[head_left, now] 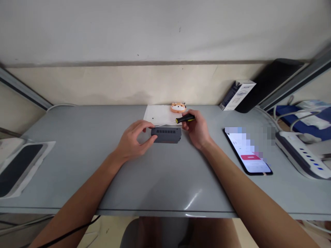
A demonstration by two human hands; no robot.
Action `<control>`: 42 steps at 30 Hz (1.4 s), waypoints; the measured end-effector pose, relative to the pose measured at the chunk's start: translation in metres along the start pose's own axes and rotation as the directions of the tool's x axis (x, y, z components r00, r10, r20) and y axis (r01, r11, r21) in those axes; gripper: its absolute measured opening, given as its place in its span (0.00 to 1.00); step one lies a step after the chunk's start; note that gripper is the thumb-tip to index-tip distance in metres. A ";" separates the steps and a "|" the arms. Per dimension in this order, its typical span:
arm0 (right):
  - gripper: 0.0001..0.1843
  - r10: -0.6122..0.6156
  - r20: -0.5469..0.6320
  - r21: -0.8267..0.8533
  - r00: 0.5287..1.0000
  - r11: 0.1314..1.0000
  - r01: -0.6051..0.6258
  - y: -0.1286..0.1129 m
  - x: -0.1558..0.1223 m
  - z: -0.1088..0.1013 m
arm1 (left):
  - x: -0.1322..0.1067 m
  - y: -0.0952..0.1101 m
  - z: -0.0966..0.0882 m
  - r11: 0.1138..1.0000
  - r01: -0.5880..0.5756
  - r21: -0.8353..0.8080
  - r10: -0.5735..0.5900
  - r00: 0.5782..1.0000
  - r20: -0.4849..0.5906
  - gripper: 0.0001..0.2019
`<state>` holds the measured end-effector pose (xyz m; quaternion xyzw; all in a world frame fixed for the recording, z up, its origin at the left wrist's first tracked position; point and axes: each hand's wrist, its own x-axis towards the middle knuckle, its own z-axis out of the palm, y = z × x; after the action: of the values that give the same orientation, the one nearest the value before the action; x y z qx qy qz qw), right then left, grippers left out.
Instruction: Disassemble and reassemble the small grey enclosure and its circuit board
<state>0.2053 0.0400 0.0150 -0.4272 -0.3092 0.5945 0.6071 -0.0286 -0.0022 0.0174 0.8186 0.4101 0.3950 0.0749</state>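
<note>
The left hand (136, 139) is pinching the left end of a dark grey, slotted rectangular box (167, 135) between thumb and fingers, while the right hand (196, 128) is gripping a black-and-yellow-handled screwdriver (182, 119), its thin metal shaft running toward the left fingertips. The box is sitting on a smooth, glossy grey tabletop (160, 179), near a flat white sheet (158, 111), with a marked, pale wall (111, 38) rising behind.

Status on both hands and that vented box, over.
Left hand pinching dark vented box by its left end. Right hand holding screwdriver, shaft angled to that end. White paper and orange case behind, not blocking.
</note>
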 end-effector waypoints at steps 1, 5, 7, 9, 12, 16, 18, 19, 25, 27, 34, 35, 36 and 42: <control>0.14 0.000 -0.003 -0.003 1.000 1.000 0.000 0.000 0.000 0.000 | 0.000 0.000 -0.001 1.000 0.005 0.014 -0.005 1.000 0.010 0.08; 0.13 -0.023 -0.002 0.012 1.000 1.000 0.023 0.000 0.002 -0.002 | 0.002 0.000 -0.004 0.995 0.014 0.100 -0.020 0.998 0.061 0.09; 0.14 -0.039 -0.006 0.015 0.999 0.999 0.039 0.002 0.003 -0.003 | 0.004 -0.001 -0.005 0.990 -0.009 0.141 -0.005 0.995 0.095 0.10; 0.16 -0.067 -0.012 -0.043 0.998 0.997 0.066 0.004 0.003 -0.003 | 0.004 -0.002 -0.006 0.984 -0.043 0.170 0.023 0.993 0.117 0.10; 0.18 -0.161 0.046 -0.247 0.986 0.955 0.167 0.009 0.000 -0.001 | 0.004 -0.003 -0.006 0.978 -0.097 0.184 0.077 0.991 0.109 0.10; 0.17 -0.183 0.151 -0.404 0.971 0.886 0.229 0.012 -0.004 0.001 | 0.003 -0.005 -0.008 0.972 -0.154 0.179 0.143 0.987 0.069 0.07; 0.16 -0.179 0.151 -0.406 0.972 0.886 0.226 0.013 -0.005 0.000 | 0.002 -0.007 -0.011 0.973 -0.150 0.176 0.142 0.988 0.059 0.06; 0.16 -0.182 0.149 -0.400 0.972 0.888 0.227 0.013 -0.005 0.000 | 0.002 -0.007 -0.013 0.975 -0.135 0.174 0.127 0.990 0.058 0.06; 0.18 -0.184 0.187 -0.453 0.965 0.856 0.251 0.016 -0.003 -0.003 | 0.003 -0.010 -0.022 0.992 -0.036 0.123 0.035 0.999 0.016 0.07; 0.20 -0.187 0.167 -0.437 0.968 0.866 0.243 0.015 -0.002 -0.003 | 0.003 -0.009 -0.022 0.993 -0.018 0.118 0.021 1.000 -0.019 0.09; 0.22 -0.147 -0.074 -0.075 0.986 0.987 0.142 0.002 0.007 -0.008 | 0.007 0.006 -0.006 0.947 -0.121 0.297 0.172 0.973 -0.153 0.09; 0.19 -0.133 -0.116 -0.015 0.984 0.991 0.132 -0.001 0.009 -0.009 | 0.007 0.009 -0.002 0.935 -0.142 0.326 0.198 0.969 -0.146 0.09; 0.16 -0.116 -0.161 0.040 0.980 0.991 0.124 -0.005 0.011 -0.010 | 0.008 0.012 0.002 0.924 -0.156 0.348 0.213 0.969 -0.129 0.09; 0.09 -0.046 -0.305 0.172 0.951 0.980 0.103 -0.016 0.012 -0.011 | 0.009 0.022 0.019 0.904 -0.202 0.377 0.228 0.973 -0.025 0.09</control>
<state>0.2237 0.0509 0.0225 -0.4418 -0.1729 0.5256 0.7062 0.0014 -0.0066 0.0197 0.8441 0.3871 0.3438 -0.1397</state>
